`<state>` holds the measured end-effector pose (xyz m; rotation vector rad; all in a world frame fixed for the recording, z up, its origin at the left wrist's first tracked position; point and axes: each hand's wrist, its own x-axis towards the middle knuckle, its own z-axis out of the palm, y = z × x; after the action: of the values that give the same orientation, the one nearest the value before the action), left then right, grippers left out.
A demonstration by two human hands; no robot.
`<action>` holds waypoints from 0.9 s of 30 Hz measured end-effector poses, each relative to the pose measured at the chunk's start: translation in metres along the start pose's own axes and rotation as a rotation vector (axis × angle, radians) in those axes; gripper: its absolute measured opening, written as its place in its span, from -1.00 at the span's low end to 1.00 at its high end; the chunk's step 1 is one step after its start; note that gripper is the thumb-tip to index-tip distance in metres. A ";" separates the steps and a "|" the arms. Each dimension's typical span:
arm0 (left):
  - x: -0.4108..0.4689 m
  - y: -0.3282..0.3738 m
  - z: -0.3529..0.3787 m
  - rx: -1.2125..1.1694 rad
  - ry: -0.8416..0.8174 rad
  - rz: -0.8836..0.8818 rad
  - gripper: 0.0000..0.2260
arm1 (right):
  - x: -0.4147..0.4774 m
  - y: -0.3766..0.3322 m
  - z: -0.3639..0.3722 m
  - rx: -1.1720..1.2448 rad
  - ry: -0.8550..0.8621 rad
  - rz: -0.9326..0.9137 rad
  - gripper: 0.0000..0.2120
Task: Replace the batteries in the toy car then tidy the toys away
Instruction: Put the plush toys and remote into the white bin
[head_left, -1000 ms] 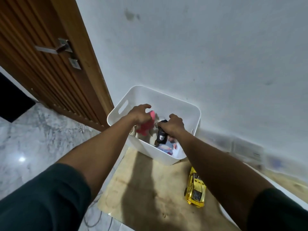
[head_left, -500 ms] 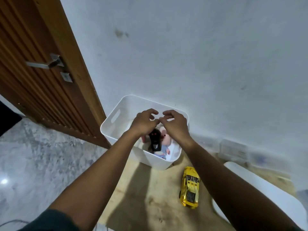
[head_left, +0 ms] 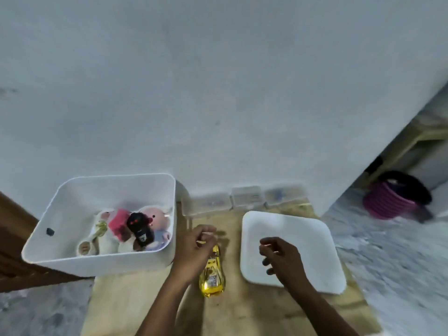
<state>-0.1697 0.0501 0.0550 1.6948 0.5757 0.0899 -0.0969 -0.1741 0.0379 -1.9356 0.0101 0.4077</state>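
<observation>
Car [head_left: 212, 275] lies btwn left hand [head_left: 194, 248] & right hand [head_left: 282, 260], nearer left.

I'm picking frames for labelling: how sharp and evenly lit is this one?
Head view: motion blur softens everything, worst on the pink basket at right. Head view: dim, flat light, one bright glint on the yellow toy car. Head view: wide-angle bending toward the edges.

Home rm: toy bin [head_left: 97, 263] w/ plush toys [head_left: 155, 217], marble floor [head_left: 392, 258]
</observation>
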 end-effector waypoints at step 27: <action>0.096 -0.061 0.153 0.372 -0.206 -0.418 -0.59 | 0.119 0.141 -0.141 -0.388 0.333 0.470 -0.28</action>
<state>-0.0486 -0.0415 -0.0602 1.8728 0.8132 -0.5136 0.0266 -0.3349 -0.0757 -2.3649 0.6549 0.4092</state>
